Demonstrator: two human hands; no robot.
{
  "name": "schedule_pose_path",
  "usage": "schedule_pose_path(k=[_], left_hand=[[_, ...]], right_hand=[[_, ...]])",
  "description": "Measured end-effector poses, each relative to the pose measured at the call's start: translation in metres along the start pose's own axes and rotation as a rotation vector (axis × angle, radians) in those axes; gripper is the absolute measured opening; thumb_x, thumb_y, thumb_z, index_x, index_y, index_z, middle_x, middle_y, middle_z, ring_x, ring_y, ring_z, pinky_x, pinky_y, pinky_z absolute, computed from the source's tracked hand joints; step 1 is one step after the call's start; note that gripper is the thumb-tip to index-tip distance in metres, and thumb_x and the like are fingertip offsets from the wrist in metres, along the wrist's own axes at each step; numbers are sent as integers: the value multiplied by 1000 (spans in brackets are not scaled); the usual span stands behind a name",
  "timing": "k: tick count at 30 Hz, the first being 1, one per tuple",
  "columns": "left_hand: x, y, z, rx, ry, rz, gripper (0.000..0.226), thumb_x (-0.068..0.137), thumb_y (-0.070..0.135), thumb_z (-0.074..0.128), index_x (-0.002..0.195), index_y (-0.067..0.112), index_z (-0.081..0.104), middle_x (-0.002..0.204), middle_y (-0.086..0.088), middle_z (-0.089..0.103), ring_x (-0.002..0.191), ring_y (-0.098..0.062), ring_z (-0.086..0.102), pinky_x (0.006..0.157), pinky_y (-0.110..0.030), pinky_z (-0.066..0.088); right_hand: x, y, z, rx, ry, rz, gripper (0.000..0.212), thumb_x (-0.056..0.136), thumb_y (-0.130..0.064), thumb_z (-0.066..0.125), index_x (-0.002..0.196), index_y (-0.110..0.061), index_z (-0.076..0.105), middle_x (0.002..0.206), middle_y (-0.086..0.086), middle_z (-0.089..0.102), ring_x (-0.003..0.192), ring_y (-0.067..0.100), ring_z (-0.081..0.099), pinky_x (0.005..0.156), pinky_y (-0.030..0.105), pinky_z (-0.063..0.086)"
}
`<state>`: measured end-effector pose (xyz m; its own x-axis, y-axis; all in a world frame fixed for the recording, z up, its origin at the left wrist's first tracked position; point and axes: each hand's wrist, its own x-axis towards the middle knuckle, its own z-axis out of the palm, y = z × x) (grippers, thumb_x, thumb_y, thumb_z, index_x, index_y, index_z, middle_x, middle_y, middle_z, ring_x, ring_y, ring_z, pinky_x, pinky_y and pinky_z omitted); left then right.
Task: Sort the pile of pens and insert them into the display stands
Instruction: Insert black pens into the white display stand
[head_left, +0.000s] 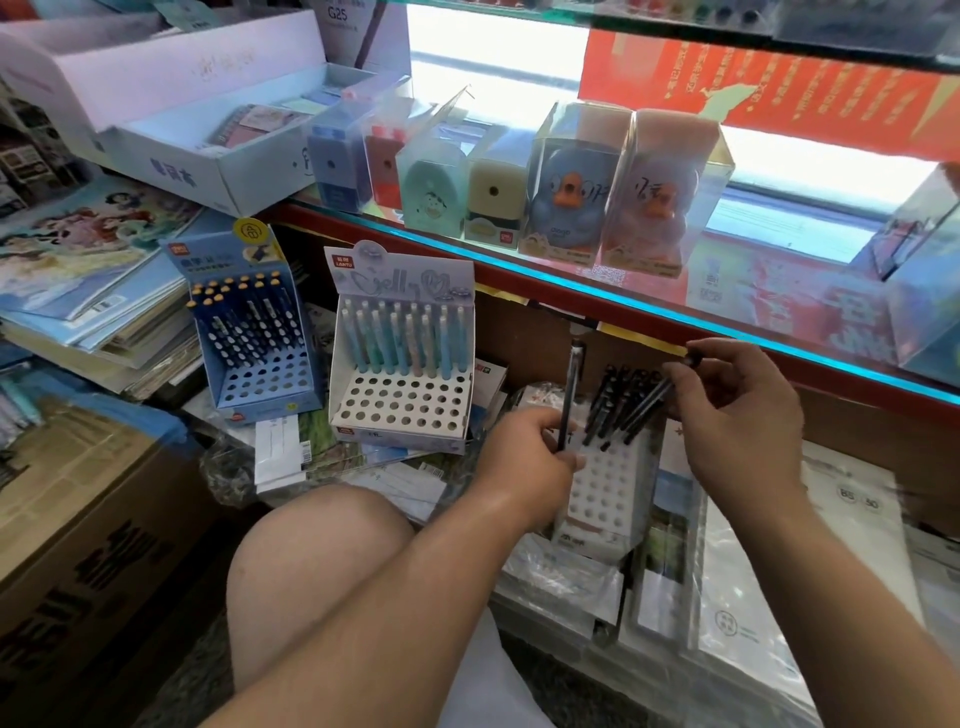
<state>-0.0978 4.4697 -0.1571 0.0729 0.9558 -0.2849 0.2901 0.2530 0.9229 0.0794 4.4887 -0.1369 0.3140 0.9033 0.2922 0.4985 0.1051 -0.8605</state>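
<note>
A white display stand (605, 488) with rows of round holes lies low in the middle, and several dark pens (621, 402) lean in its far rows. My left hand (524, 452) grips one dark pen (569, 387) upright at the stand's left side. My right hand (737, 415) pinches another dark pen (693, 358) by its top end above the far rows. A blue stand (260, 384) with dark yellow-capped pens and a pale stand (402, 410) with pastel pens sit to the left.
A glass shelf edge (649, 306) runs just beyond the hands, carrying boxed pencil sharpeners (566, 182). Stacked notebooks (88, 291) and a cardboard box (78, 525) fill the left. Packaged paper goods (779, 571) lie under and right of the stand. My knee (322, 561) is below.
</note>
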Motion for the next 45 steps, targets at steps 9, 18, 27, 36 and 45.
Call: schedule_pose_path(k=[9,18,27,36,45], left_hand=[[-1,0,0,66,24,-8,20,91,13,74,89,24,58,72,7,50,66,-8,50,66,-26,45],[0,-2,0,68,44,-12,23,88,13,77,87,22,56,76,6,55,67,-8,53,63,-25,44],[-2,-3,3,226,50,125,24,92,19,73,83,26,52,70,9,49,62,-7,47,59,-24,41],[-2,-2,11,195,-50,181,16,93,19,71,107,24,65,80,9,57,72,-7,55,65,-21,45],[-4,-3,13,238,-80,186,26,91,26,75,114,24,64,89,4,59,75,-9,57,73,-30,54]], right_hand=[[-12,12,10,-164,-65,-60,20,96,-21,68,115,-27,66,93,-22,64,86,-9,61,74,8,43],[-9,11,13,-234,-97,-93,26,96,-18,69,120,-21,61,91,-14,61,83,-6,58,70,9,40],[-10,22,17,-456,-172,-256,13,94,-15,68,105,-12,75,102,0,61,84,10,55,71,18,42],[-12,-7,-1,102,-220,-71,15,95,-16,67,107,-26,68,87,-3,70,78,17,69,69,33,61],[-7,0,-5,-13,-130,-88,22,93,-23,72,111,-35,67,91,-9,70,85,11,69,77,32,62]])
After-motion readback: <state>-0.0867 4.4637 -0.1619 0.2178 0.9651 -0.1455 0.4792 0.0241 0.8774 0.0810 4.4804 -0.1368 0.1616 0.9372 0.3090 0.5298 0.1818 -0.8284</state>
